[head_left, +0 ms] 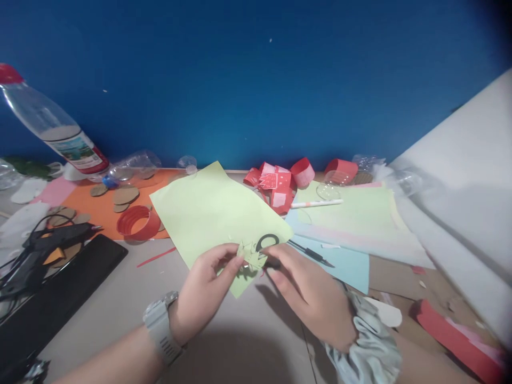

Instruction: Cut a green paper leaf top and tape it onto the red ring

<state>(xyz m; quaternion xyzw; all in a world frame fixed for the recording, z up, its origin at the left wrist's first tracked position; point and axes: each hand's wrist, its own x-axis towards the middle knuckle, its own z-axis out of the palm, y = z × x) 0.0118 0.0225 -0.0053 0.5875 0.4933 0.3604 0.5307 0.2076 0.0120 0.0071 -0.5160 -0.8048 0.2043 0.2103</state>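
Between thumb and fingers, my left hand [214, 285] pinches a small light-green paper piece [251, 256] with jagged, pointed edges. My right hand [302, 288] is half curled at the right end of that piece, its index fingertip against it and the thumb a little lower. Just behind the fingers shows the black handle loop of scissors [267, 241]; their other parts are mostly hidden. A large light-green sheet [212, 208] lies beneath and beyond both hands. To the right, a black craft knife [312, 252] rests on light-blue paper [352, 266].
At left are a glue gun [60, 237], a black flat case [76, 288], a red plastic ring [138, 223] and a tall bottle [64, 128]. Red paper pieces [282, 186] and a white marker [316, 204] lie near the blue wall [256, 85]. A red strip [452, 336] is at right.
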